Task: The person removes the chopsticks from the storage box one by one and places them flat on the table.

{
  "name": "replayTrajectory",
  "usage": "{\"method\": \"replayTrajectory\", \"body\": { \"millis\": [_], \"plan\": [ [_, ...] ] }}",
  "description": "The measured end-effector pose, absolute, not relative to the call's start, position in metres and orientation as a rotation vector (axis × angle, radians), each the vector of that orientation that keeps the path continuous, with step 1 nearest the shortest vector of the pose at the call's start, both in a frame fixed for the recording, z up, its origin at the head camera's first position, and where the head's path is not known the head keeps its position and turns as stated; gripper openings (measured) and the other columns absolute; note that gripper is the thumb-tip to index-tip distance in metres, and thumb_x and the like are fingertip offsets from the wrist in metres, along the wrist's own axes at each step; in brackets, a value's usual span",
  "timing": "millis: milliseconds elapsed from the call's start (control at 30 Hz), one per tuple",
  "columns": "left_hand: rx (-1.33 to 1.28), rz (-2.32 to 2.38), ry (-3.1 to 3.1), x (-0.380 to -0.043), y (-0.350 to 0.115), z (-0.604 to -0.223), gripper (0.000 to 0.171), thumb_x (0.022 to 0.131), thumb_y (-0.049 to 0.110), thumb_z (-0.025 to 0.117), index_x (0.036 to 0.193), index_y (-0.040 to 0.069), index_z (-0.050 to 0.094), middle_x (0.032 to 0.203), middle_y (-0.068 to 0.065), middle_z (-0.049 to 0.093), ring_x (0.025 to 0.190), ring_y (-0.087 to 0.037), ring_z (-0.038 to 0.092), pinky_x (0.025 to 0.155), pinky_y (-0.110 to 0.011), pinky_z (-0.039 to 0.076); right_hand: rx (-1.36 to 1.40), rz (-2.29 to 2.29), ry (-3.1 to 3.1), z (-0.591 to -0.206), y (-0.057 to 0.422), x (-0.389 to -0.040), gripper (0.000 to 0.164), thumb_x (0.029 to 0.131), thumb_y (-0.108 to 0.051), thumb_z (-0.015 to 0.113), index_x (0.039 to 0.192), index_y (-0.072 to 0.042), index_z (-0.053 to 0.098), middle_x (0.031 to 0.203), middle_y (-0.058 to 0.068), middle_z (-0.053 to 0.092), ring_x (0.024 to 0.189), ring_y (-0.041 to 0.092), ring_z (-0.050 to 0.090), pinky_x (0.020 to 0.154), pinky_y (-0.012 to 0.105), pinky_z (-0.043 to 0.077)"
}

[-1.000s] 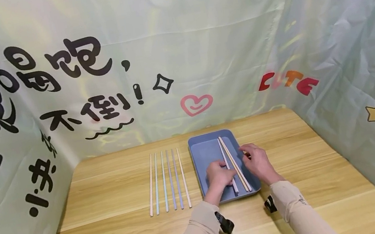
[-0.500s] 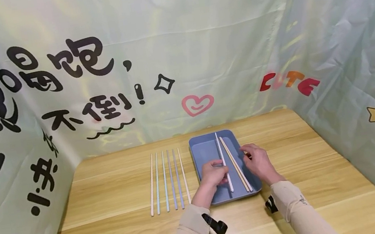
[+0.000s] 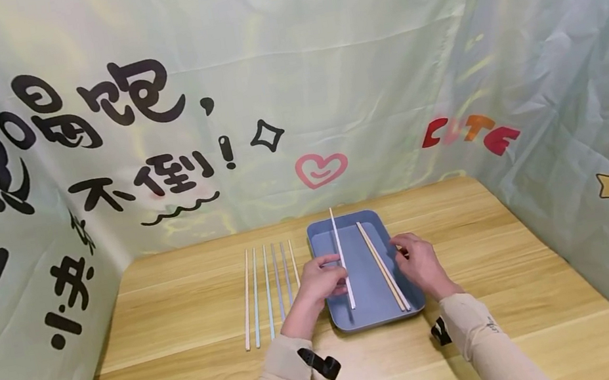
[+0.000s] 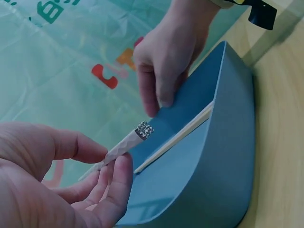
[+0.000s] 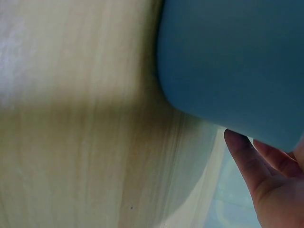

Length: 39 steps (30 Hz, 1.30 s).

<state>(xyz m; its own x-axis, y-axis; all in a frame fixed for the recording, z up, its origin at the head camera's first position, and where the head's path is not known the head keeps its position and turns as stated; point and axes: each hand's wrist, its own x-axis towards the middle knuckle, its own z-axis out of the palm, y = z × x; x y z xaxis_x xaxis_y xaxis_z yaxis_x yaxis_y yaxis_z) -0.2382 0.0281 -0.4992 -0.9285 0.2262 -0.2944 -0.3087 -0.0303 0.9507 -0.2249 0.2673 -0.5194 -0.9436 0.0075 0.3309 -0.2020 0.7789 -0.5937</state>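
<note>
My left hand point(image 3: 321, 278) pinches a pale chopstick point(image 3: 336, 231) between thumb and fingers, over the left side of the blue-grey tray point(image 3: 370, 326). In the left wrist view the chopstick's silvery end point(image 4: 144, 130) points away from the fingertips. Inside the tray, toward its right, two chopsticks point(image 3: 382, 267) lie slanted side by side, one yellowish and one paler. My right hand point(image 3: 421, 264) holds the tray's right rim; in the right wrist view its fingers point(image 5: 249, 161) meet the outer wall.
Left of the tray, several chopsticks lie in a spaced row on the wooden table: a pink one point(image 3: 247, 299), light blue ones point(image 3: 256, 297) and purple-blue ones point(image 3: 278, 280). My left hand and forearm partly cover the row's right side. Printed cloth point(image 3: 375, 106) hangs behind the table.
My left hand has lifted the pale chopstick from beside the slanted pair and carried it left across the tray. The right hand stays at the rim.
</note>
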Motion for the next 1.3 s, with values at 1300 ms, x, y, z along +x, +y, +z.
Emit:
{"method": "replayTrajectory", "body": {
  "millis": [1300],
  "plan": [
    [-0.237, 2.021, 2.112, -0.241, -0.108, -0.498, 0.044, 0.090, -0.006, 0.063, 0.133, -0.015, 0.061, 0.111, -0.022, 0.073, 0.077, -0.015, 0.068, 0.067, -0.023, 0.058, 0.160, 0.926, -2.659, -0.519, 0.266, -0.224, 0.033, 0.092, 0.011, 0.061, 0.123, 0.013, 0.069, 0.128, 0.029, 0.068, 0.097, 0.041, 0.074, 0.082, 0.050, 0.064]
  ]
}}
